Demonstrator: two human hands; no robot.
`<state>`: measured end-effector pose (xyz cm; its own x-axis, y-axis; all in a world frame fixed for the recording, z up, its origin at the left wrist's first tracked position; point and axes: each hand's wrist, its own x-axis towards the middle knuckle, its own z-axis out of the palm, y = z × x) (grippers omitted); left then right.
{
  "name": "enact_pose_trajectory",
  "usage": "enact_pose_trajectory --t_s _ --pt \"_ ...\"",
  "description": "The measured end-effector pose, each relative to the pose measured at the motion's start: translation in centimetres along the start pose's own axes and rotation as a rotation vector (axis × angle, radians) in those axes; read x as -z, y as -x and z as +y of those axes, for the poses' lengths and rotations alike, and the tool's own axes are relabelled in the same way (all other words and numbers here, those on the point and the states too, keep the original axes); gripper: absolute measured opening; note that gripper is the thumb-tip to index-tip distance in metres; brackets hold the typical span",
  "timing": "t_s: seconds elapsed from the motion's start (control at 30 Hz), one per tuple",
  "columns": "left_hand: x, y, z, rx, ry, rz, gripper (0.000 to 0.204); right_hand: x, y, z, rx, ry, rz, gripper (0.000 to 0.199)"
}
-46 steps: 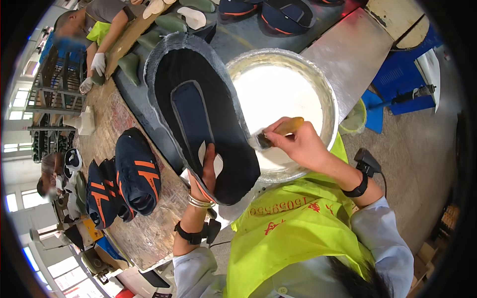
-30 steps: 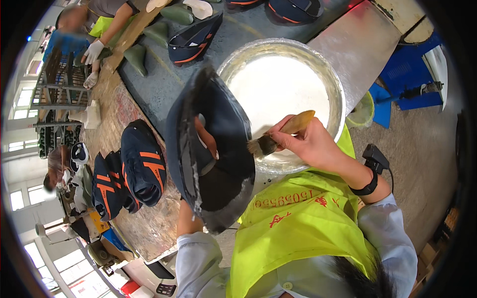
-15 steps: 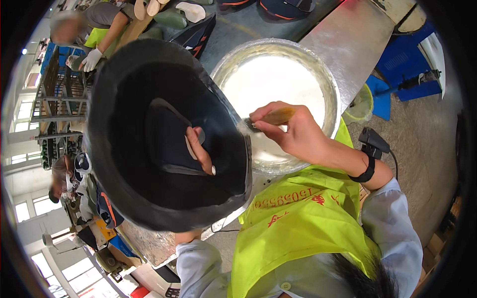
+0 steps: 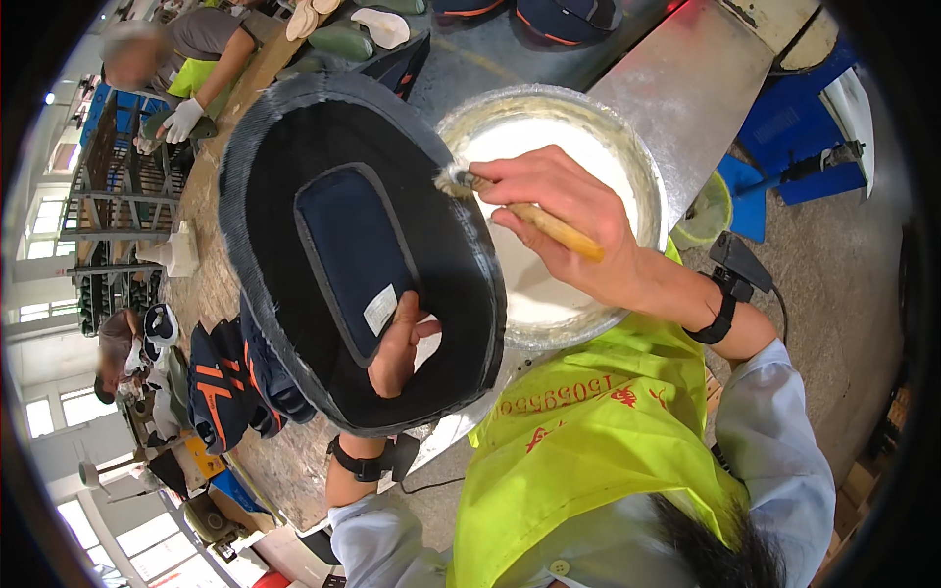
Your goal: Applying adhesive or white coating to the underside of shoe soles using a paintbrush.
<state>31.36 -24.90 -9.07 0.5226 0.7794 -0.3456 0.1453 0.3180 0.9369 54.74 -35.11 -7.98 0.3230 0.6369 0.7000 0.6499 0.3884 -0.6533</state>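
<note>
Left grip (image 4: 397, 348) pinches a cloth shoe (image 4: 358, 260), right grip (image 4: 578, 211) a wooden brush (image 4: 567, 233) at the shoe's fuzzy right edge, near a round, open bowl (image 4: 653, 211).

I have the shoe upper (image 4: 358, 245) in my left hand (image 4: 395, 351), left of the basin (image 4: 644, 191). My right hand (image 4: 578, 211), over the basin, holds the brush (image 4: 557, 231) at the upper's right edge. Farther left, shoes (image 4: 218, 377) lie on the bench (image 4: 279, 470).
</note>
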Motion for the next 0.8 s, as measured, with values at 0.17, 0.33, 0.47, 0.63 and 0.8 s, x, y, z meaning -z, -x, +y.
enact_pose_trajectory --t_s 0.17,0.33,0.47,0.63,0.8 --pt "1.8 -3.4 1.2 0.065 -0.039 0.038 0.017 -1.2 1.8 -0.7 -0.363 -0.178 -0.045 0.020" --pt "5.4 -14.9 6.4 -0.727 -0.972 -0.027 0.020 0.6 2.7 -0.3 -0.516 -0.338 -0.027 0.013" --pt "4.4 -23.6 6.9 -0.086 -0.125 -0.414 0.020 3.7 1.4 1.0 -0.497 -0.392 -0.039 0.012" --pt "-0.7 -33.5 3.3 0.255 0.000 -0.379 0.013 5.0 1.1 3.0 -0.713 -0.707 0.010 0.018" --pt "-6.0 -38.5 -2.1 0.548 -0.054 -0.408 0.022 5.7 1.5 4.1 -0.716 -0.608 0.068 0.024"
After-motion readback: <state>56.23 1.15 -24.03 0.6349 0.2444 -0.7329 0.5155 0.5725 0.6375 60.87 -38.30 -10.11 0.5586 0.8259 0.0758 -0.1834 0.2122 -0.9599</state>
